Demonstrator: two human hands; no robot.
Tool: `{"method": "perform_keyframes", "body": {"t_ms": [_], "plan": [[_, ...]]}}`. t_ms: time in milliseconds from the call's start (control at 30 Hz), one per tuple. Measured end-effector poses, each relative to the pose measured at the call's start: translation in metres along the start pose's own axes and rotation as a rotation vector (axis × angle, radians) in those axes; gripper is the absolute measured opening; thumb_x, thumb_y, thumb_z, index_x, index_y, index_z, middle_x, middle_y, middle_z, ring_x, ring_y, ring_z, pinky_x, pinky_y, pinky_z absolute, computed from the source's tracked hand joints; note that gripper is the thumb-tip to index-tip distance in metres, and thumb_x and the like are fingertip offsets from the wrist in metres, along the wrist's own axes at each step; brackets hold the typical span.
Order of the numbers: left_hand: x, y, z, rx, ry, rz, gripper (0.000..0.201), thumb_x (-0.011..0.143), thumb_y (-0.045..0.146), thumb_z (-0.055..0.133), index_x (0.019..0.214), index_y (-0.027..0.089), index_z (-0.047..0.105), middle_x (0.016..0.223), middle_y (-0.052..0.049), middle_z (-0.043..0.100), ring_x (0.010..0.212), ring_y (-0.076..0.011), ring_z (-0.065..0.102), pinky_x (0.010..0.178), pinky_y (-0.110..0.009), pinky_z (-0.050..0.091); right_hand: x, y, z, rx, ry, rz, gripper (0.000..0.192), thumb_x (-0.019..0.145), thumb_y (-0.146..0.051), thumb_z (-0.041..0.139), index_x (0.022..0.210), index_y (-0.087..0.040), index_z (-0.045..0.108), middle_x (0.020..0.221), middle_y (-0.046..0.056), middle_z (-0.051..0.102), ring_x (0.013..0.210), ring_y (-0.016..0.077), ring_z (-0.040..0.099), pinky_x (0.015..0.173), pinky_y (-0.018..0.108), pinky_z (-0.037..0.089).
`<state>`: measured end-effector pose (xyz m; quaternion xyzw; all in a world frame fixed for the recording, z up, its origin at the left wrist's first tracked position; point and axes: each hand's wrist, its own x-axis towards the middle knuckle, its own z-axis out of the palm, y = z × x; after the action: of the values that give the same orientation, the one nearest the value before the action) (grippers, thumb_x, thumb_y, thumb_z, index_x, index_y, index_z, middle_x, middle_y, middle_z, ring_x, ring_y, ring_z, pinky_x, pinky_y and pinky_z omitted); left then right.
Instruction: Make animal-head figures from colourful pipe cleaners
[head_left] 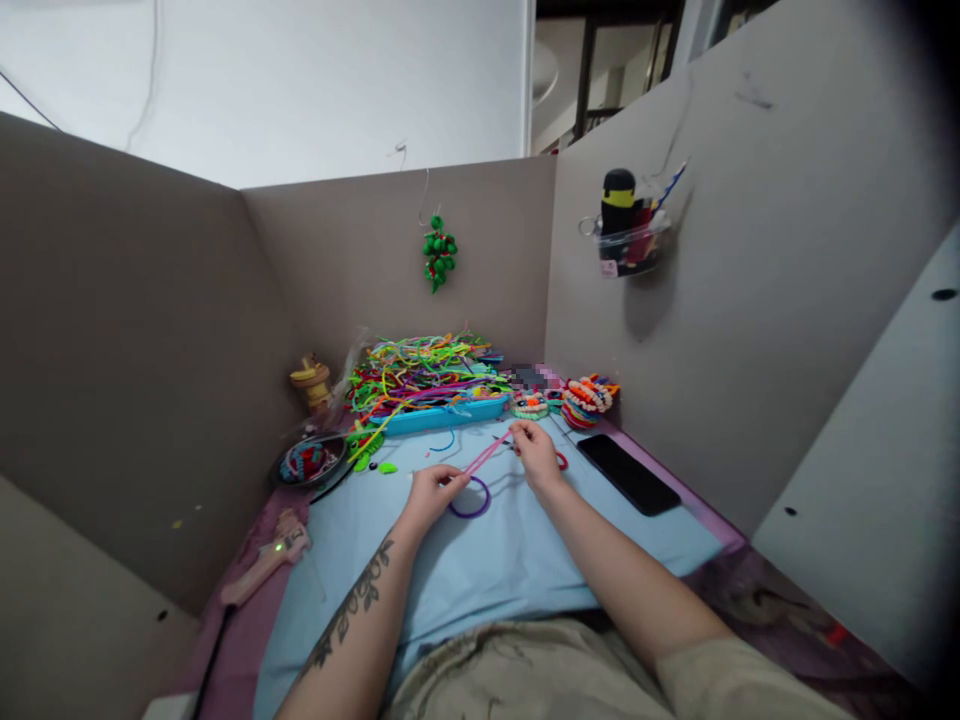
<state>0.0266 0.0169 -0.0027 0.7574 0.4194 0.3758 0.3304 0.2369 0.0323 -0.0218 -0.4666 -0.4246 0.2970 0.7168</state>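
Observation:
A pink pipe cleaner point(487, 456) is stretched in a slanting double strand between my two hands, above the light blue cloth point(525, 560). My left hand point(433, 492) pinches its lower end. The upper end sits in the closed fingers of my right hand point(532, 452). Beside my left fingers a purple pipe cleaner point(488, 497) curves in a loop; whether that hand also grips it, I cannot tell. Under my right hand lies a tool with a red loop handle point(562, 461), mostly hidden, perhaps scissors.
A blue tray point(442, 416) heaped with colourful pipe cleaners point(427, 370) stands behind my hands. A black phone point(628, 473) lies right. Left are a dark bowl point(311, 460) and a pink glue gun point(270, 565) with a green light. Grey partitions point(480, 270) enclose the table.

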Motion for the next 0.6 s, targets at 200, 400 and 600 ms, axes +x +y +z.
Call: {"method": "perform_keyframes", "body": {"t_ms": [200,400,600], "plan": [[0.001,-0.008,0.001,0.014,0.076,-0.03,0.029,0.068,0.042,0.061,0.073,0.015,0.067,0.061,-0.003,0.062,0.056,-0.0131,0.052,0.053,-0.023,0.038,-0.002,-0.007,0.0,-0.039,-0.011,-0.018,0.029,0.072,-0.047,0.053,0.076,-0.018,0.055,0.051,-0.005,0.042,0.047,0.0104,0.036,0.045,0.021,0.028],[0.0,-0.002,0.001,0.006,0.157,0.043,0.021,0.068,0.037,0.062,0.07,0.017,0.059,0.065,0.0,0.062,0.06,-0.0127,0.055,0.058,-0.023,0.04,-0.002,-0.009,0.0,-0.07,-0.013,0.005,0.029,0.072,-0.048,0.053,0.077,-0.019,0.055,0.052,-0.004,0.044,0.048,0.0112,0.038,0.046,0.022,0.029],[-0.001,0.004,-0.001,-0.015,0.184,0.046,0.019,0.067,0.035,0.063,0.067,0.017,0.056,0.063,0.0,0.061,0.06,-0.0127,0.056,0.059,-0.023,0.041,-0.003,-0.007,0.001,-0.054,-0.009,0.002,0.027,0.073,-0.046,0.052,0.078,-0.02,0.054,0.053,-0.005,0.041,0.048,0.0108,0.036,0.046,0.021,0.029]]}}
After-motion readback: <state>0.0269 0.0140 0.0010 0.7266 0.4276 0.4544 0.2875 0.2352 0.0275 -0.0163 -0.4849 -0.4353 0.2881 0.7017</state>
